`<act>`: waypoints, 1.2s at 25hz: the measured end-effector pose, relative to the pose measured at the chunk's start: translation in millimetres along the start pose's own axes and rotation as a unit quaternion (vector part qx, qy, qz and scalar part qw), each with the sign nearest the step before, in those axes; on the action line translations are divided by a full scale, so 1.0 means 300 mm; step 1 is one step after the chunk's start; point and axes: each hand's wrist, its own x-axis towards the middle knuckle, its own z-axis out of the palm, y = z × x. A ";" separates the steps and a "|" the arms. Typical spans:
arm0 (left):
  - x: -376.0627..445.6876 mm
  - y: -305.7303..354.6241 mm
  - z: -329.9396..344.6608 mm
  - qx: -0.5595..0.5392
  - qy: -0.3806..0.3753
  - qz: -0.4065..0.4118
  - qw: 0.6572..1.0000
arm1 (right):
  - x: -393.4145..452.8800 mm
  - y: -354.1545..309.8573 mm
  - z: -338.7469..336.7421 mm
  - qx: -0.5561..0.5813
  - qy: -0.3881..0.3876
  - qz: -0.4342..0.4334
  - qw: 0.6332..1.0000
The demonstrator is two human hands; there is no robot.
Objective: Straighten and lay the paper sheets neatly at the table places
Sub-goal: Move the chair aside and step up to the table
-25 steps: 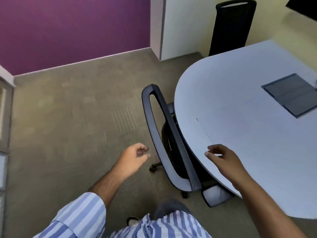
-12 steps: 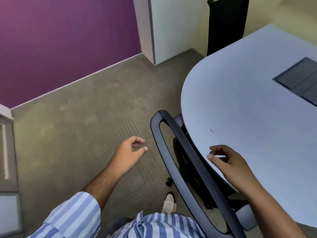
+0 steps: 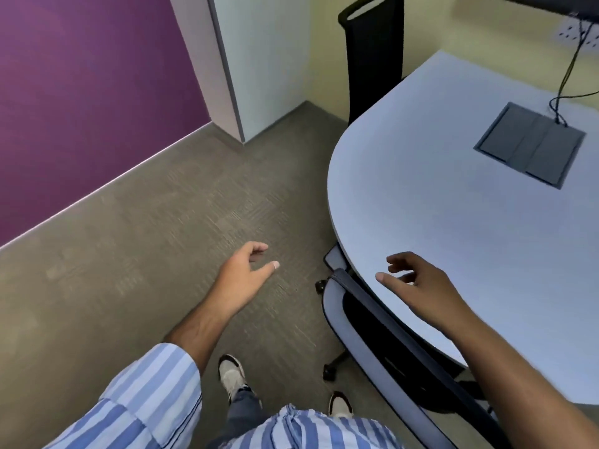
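Both hands are empty — the left hand hangs loosely curled above the carpet, the right hand hovers with fingers spread over the table near its rounded near-left edge. No paper sheet can be made out there. A chair is tucked under that edge.

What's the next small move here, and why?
Probably walk on along the table edge and look for the sheets. Both the left hand and the right hand are open and hold nothing, and no paper shows on the visible tabletop, only the grey cable hatch. The near chair is tucked in beside the right hand.
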 end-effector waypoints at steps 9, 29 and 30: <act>0.379 -0.033 -0.257 0.025 -0.161 0.059 0.985 | 0.191 -0.309 0.209 -0.066 0.068 0.069 0.993; 1.468 0.514 0.148 0.167 -0.352 0.145 0.909 | 1.002 -0.047 0.096 0.011 0.049 0.207 0.977; 1.506 0.544 0.196 0.170 -0.355 0.147 0.907 | 1.021 -0.030 0.082 0.016 0.056 0.220 0.974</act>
